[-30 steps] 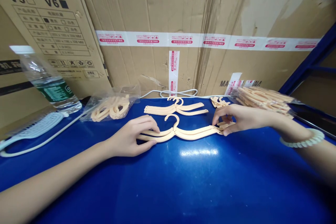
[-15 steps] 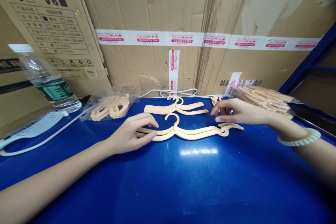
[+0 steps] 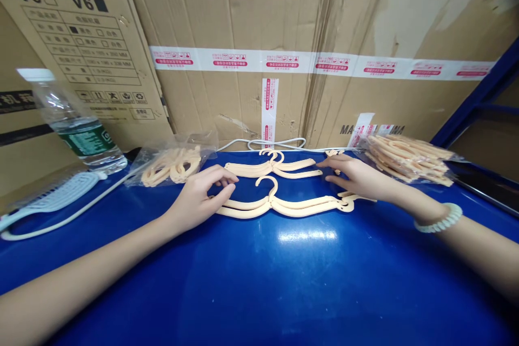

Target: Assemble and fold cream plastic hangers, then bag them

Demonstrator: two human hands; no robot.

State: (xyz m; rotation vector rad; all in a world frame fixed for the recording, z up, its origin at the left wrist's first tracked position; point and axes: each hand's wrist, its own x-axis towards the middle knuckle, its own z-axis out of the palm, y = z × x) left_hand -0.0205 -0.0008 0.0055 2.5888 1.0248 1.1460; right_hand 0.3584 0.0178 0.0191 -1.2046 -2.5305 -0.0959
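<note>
A cream clothes hanger [image 3: 302, 209] with its hook upright lies across the middle of the blue table. My left hand [image 3: 203, 197] is at its left end, thumb and curled fingers apart, covering the tip of that arm. Behind it lies a small stack of folding hangers [image 3: 249, 170], hooks pointing away from me. My right hand [image 3: 352, 175] is open, its index fingertip close to the right end of that stack; I cannot tell whether it touches. Below this hand, a small hooked piece [image 3: 346, 204] sits at the front hanger's right end. Small cream parts [image 3: 334, 153] are partly hidden behind my right fingers.
A clear bag of cream pieces [image 3: 184, 165] lies at the left, another bag of hanger parts [image 3: 409, 157] at the right. A water bottle [image 3: 83, 130], a pale blue hairbrush [image 3: 60, 194] and a white cable [image 3: 77, 218] are at the left. Cardboard boxes [image 3: 227, 102] stand along the back.
My right hand has moved left and slightly down, its fingers nearing the back stack. My left hand has drawn back a little to the left, uncovering more of the front hanger.
</note>
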